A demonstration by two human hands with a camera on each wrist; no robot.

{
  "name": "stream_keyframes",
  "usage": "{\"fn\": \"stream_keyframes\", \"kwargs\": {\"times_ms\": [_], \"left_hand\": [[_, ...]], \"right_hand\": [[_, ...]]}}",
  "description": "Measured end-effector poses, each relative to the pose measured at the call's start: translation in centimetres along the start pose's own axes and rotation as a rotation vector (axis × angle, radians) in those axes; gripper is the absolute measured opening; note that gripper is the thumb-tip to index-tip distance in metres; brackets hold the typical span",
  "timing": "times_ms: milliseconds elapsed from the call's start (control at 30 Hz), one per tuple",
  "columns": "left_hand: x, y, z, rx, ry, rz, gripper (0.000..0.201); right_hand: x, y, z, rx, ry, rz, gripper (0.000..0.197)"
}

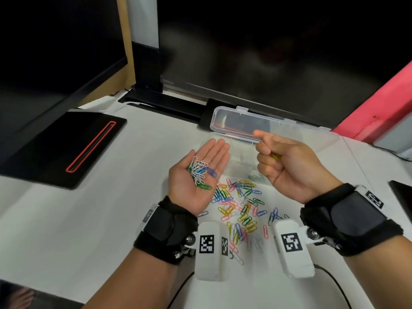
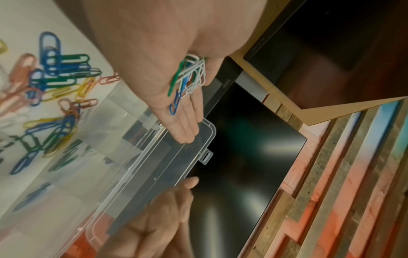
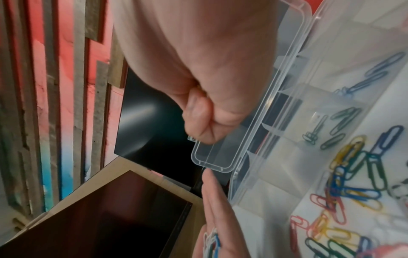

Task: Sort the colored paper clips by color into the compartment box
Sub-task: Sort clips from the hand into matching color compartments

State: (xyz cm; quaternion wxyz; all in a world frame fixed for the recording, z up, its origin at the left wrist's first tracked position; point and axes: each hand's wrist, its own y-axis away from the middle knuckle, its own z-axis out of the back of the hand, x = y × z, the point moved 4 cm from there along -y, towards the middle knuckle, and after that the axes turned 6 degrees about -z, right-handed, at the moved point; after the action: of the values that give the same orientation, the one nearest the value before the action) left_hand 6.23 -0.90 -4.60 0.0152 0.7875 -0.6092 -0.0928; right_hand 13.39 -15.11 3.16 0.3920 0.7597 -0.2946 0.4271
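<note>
My left hand [image 1: 200, 168] lies palm up with straight fingers, carrying a small heap of white, blue and green clips [image 1: 201, 175] [image 2: 187, 80]. My right hand [image 1: 275, 156] is curled into a fist round yellow clips [image 1: 276, 156], held above the clear compartment box [image 1: 236, 161]. The box's lid [image 1: 267, 123] stands open behind it. Green clips [image 3: 340, 122] and blue clips [image 3: 371, 78] lie in separate compartments. A loose pile of mixed clips [image 1: 238, 204] is spread on the white table between my wrists. In the right wrist view the fist [image 3: 203, 113] hides what it holds.
A black pad with a red outline [image 1: 66, 148] lies at the left. A dark monitor [image 1: 267, 52] stands behind the box, with a red panel [image 1: 379, 108] to its right. A black object [image 1: 403, 197] sits at the right edge. A cable [image 1: 334, 284] runs near my right forearm.
</note>
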Motion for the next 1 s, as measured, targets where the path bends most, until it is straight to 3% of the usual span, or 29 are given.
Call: {"fn": "stream_keyframes", "kwargs": {"times_ms": [200,333,500,733,867,1000], "left_hand": [[-2.1,-0.7,-0.5,-0.022,0.039,-0.089,0.043],[-2.4,-1.0,0.0,-0.048,0.014,-0.088,0.043],[-2.5,-1.7,1.0,-0.079,0.000,-0.083,0.044],[-2.4,-1.9,1.1,-0.060,-0.009,-0.083,0.044],[-2.7,-2.0,1.1,-0.056,0.010,-0.089,0.044],[-2.6,-2.0,1.1,-0.054,0.025,-0.078,0.045]], "right_hand": [[-0.7,-0.8,-0.9,-0.002,0.175,-0.008,0.018],[-0.7,-1.9,-1.7,-0.015,0.255,-0.067,0.030],[-1.2,-3.0,-1.9,0.005,0.181,-0.242,0.050],[-0.9,-3.6,-2.7,0.021,0.152,-0.263,0.014],[-0.6,-4.2,-3.3,0.005,0.340,-0.215,0.021],[-0.5,-5.3,-3.6,-0.010,0.717,-0.187,0.028]]}}
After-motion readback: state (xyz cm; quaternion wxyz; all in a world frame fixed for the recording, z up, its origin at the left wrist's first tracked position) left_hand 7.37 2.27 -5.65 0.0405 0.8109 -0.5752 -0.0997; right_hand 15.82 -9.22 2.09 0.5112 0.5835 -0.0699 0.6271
